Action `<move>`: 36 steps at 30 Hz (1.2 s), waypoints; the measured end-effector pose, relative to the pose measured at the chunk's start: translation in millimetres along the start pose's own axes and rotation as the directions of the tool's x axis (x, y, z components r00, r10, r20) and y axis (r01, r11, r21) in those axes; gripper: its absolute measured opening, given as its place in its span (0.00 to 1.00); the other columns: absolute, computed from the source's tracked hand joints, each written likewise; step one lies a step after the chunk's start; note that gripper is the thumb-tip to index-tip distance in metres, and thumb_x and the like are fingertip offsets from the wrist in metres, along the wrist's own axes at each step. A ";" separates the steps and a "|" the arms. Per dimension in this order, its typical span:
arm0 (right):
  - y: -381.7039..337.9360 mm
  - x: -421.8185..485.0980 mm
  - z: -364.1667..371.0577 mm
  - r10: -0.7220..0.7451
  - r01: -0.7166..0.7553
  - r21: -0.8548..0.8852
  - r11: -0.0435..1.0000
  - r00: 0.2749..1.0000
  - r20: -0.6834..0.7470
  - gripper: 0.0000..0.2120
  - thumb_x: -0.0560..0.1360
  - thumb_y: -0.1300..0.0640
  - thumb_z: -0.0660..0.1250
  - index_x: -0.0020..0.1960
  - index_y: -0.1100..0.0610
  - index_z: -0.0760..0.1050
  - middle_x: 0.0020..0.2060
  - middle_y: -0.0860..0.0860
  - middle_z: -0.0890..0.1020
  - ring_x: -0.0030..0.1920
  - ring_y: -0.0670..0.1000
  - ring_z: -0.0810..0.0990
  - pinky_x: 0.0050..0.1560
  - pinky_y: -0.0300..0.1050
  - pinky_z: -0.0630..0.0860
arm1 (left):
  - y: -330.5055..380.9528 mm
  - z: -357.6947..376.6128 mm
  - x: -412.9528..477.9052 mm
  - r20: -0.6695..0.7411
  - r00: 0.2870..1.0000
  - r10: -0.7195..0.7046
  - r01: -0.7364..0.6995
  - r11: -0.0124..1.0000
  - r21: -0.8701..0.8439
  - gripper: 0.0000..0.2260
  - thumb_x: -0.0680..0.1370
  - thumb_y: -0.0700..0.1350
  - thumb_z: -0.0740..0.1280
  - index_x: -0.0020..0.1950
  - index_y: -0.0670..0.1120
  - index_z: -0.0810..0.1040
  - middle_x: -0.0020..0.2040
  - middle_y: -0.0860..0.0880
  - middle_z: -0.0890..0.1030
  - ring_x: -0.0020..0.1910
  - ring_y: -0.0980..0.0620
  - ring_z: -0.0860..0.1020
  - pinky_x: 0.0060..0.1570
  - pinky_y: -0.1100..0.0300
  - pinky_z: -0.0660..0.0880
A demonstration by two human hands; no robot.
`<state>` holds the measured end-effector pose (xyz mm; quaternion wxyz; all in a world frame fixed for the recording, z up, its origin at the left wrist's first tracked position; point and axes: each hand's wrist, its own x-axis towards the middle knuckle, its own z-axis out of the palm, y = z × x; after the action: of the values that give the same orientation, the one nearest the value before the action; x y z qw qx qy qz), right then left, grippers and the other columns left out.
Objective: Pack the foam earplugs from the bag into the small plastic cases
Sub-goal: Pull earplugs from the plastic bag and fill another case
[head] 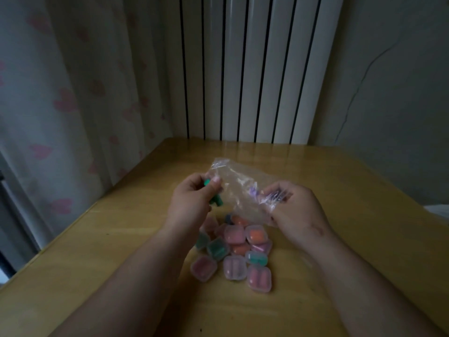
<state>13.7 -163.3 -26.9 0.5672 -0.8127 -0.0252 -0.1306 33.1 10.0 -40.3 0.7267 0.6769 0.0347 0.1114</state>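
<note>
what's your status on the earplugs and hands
Left hand grips green earplugs; right hand grips clear bag, purple earplugs inside. Filled cases piled on table below hands. Nothing blocking.

Dim, underexposed frame, muted colours. Soft daylight filters through curtain (73,98) at far left. Faint sheen on counter (243,152) near radiator (255,69). Overall soft focus, mild blur on bag (243,188). Wide-angle bending at edges; shadows weak, diffuse.
</note>
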 end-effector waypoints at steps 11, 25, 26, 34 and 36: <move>7.7 5.5 0.7 -0.006 0.013 0.048 0.999 0.989 -0.149 0.07 0.70 0.64 0.73 0.41 0.54 0.76 0.34 0.51 0.80 0.32 0.50 0.76 0.37 0.46 0.74 | -27.9 -22.1 36.4 -0.218 0.976 0.007 0.089 0.899 0.428 0.13 0.77 0.54 0.71 0.49 0.44 0.79 0.41 0.46 0.79 0.40 0.47 0.79 0.36 0.58 0.73; 1.7 -3.3 1.2 0.028 -0.035 0.112 0.993 0.998 0.064 0.12 0.76 0.67 0.66 0.48 0.51 0.81 0.43 0.51 0.81 0.35 0.48 0.81 0.41 0.44 0.82 | -6.6 -8.3 8.2 -0.065 0.937 0.344 -0.091 0.417 0.904 0.23 0.78 0.57 0.66 0.71 0.52 0.69 0.63 0.47 0.73 0.61 0.47 0.71 0.59 0.53 0.71; 1.3 -3.6 1.5 0.040 -0.049 0.138 0.989 0.997 0.068 0.10 0.76 0.68 0.66 0.47 0.53 0.79 0.42 0.53 0.82 0.35 0.49 0.82 0.41 0.45 0.83 | -3.7 -3.8 4.6 -0.003 0.933 0.359 -0.180 0.476 0.861 0.18 0.78 0.53 0.67 0.67 0.54 0.72 0.61 0.50 0.74 0.58 0.50 0.72 0.57 0.55 0.72; -1.4 -5.1 2.6 0.081 -0.118 0.376 0.919 0.990 0.114 0.09 0.76 0.71 0.65 0.48 0.58 0.71 0.41 0.58 0.84 0.38 0.54 0.86 0.36 0.44 0.81 | 4.3 17.1 -20.9 0.230 0.916 0.328 -0.394 0.845 0.362 0.05 0.76 0.41 0.72 0.43 0.50 0.81 0.39 0.54 0.81 0.38 0.61 0.78 0.35 0.70 0.74; -0.7 -4.8 2.6 0.061 -0.096 0.374 0.923 0.993 0.104 0.10 0.77 0.71 0.64 0.48 0.56 0.73 0.38 0.56 0.84 0.37 0.53 0.86 0.36 0.44 0.81 | 3.7 17.8 -22.0 0.257 0.917 0.305 -0.377 0.876 0.302 0.07 0.75 0.38 0.72 0.43 0.50 0.81 0.39 0.52 0.82 0.37 0.59 0.80 0.35 0.71 0.75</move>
<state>9.4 -160.1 -28.2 0.7163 -0.6936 -0.0428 -0.0638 14.8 -11.8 -37.4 0.5649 0.7969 -0.1405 0.1613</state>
